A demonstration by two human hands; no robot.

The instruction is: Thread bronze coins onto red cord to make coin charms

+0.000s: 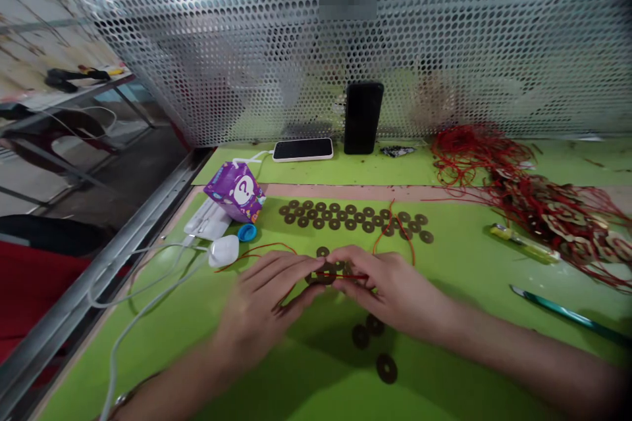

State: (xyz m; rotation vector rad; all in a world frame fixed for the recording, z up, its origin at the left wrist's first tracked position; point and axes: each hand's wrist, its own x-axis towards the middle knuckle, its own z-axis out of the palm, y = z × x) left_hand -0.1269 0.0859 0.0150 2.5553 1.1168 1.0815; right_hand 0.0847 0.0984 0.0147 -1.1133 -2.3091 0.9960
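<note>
My left hand (271, 296) and my right hand (390, 289) meet at the middle of the green table mat. A taut red cord (340, 275) runs between their fingertips, across a few brown round discs with centre holes (323, 278). The left thumb and fingers close at the edge of a disc. On the right, thumb and forefinger pinch the cord. Whether the cord passes through a hole is hidden. Loose ends of red cord (412, 247) lie beyond my right hand. Nearer me are a few loose discs (386, 378).
Rows of discs (334, 224) lie beyond my hands. At left are a purple box (230, 192), blue cap (247, 232), white charger (224, 251) and cables. Two phones (363, 120) are at the back. Tangled red cords (469, 151), a yellow tube (523, 243) and green pen (563, 310) lie right.
</note>
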